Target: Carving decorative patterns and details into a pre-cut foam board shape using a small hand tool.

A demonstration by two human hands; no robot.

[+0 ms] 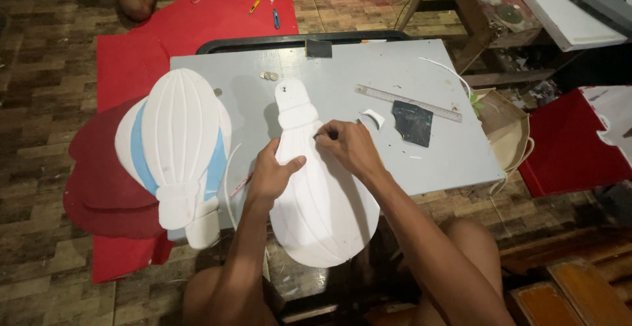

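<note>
Grey board (434, 148) on patterned floor, frame centre. White bulb-shaped foam cutout (322, 201) lies centre, overhanging board's near edge. Left hand (271, 173) rests flat on cutout's left edge, fingers spread. Right hand (350, 147) pinches small dark tool, tip against cutout. Metal ruler (408, 103) upper right; white foam balloon (179, 143) left.

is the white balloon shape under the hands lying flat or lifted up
Lying flat: the white foam balloon cutout rests on the grey board, its wide end overhanging the near edge.
</note>
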